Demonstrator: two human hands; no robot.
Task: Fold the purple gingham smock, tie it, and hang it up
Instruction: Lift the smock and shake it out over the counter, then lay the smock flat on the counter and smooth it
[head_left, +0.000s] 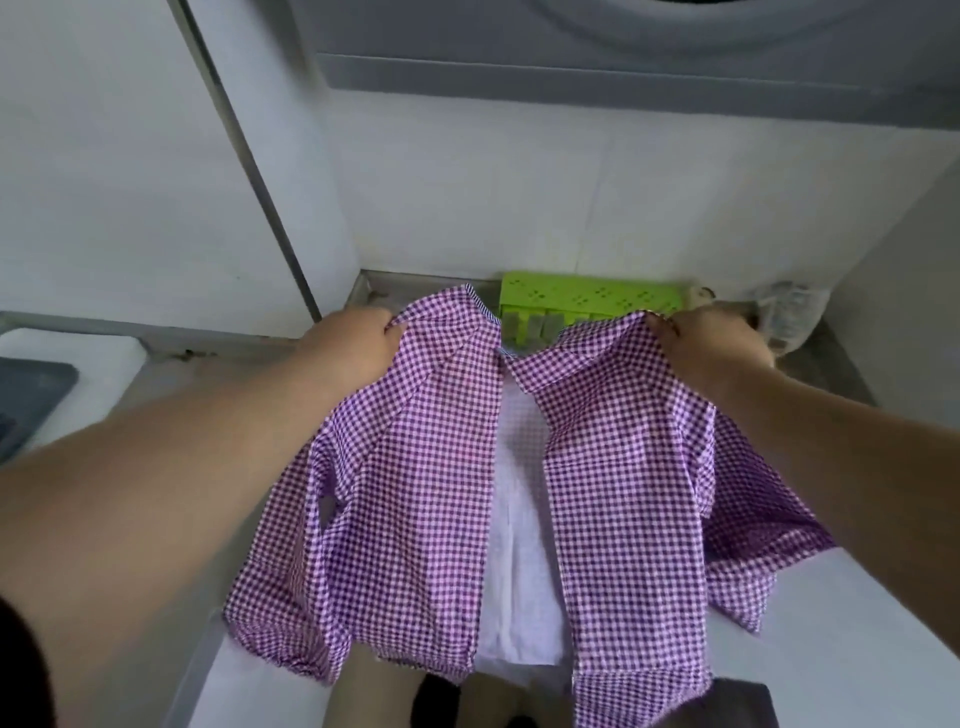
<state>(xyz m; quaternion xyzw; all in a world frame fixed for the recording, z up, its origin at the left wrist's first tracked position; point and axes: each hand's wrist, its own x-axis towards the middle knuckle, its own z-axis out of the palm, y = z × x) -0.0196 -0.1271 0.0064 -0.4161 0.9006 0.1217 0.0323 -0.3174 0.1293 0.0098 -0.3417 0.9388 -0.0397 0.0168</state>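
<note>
The purple gingham smock hangs spread out in front of me, its open side facing me so the pale inner side shows down the middle. My left hand pinches the top left shoulder corner. At the top right shoulder corner, my right hand pinches the cloth. Both sleeves droop at the sides, and the hem hangs over the near edge of a white surface.
A green perforated plastic rack stands behind the smock against the white wall. A crumpled clear bag lies at the back right. A washing machine front is above. A dark object sits at the left.
</note>
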